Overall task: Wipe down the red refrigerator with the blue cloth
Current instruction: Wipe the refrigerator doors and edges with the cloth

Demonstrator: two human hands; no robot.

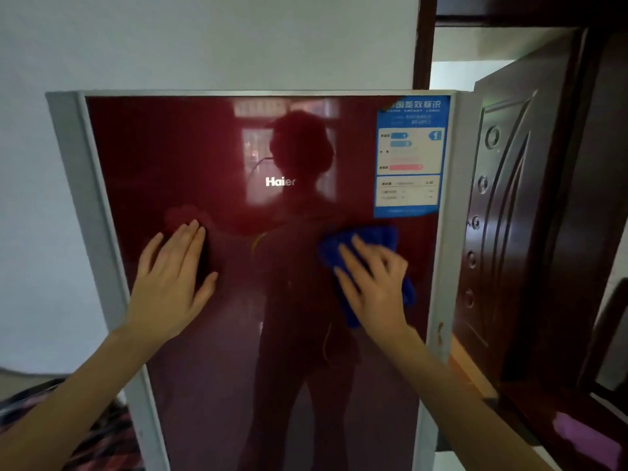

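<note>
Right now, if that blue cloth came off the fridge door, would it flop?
Probably floppy: the blue cloth bunches in folds under the right hand and droops below it. Likely light, as a pressing hand seems to hold it on the red refrigerator. On that glossy door it should slide easily.

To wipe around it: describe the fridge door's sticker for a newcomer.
Find the glossy red refrigerator door. In its top right corner sits a blue-and-white rectangular paper label, above the crumpled blue cloth under the right hand. Unlike the cloth, it is flat and printed.
</note>
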